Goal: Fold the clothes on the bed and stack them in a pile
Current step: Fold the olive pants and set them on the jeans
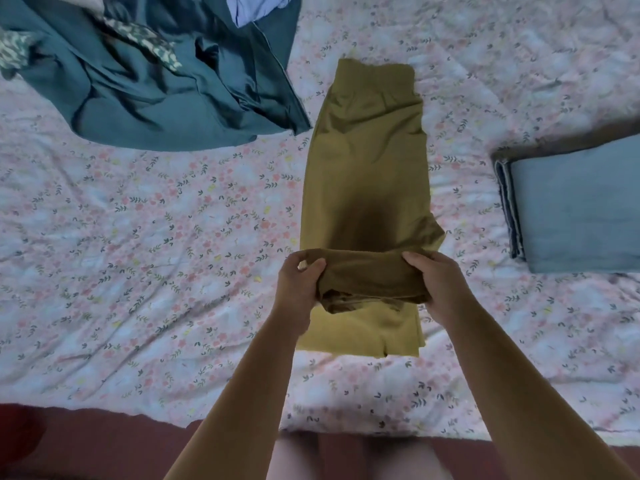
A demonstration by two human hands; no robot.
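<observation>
Olive-yellow trousers (367, 161) lie lengthwise down the middle of the bed, waistband at the far end. Their near part is lifted into a fold held above the flat cloth. My left hand (299, 285) grips the left end of that fold and my right hand (438, 284) grips the right end. The leg hems show on the sheet just below the fold. A folded grey-blue garment (575, 209) rests at the right. A crumpled heap of dark teal clothes (156, 84) lies at the far left.
The floral pink-and-white bedsheet (138, 237) covers the bed. A light blue cloth (252, 8) and a leaf-patterned piece (145, 39) sit on the teal heap. The bed's near edge meets a reddish floor (86, 445).
</observation>
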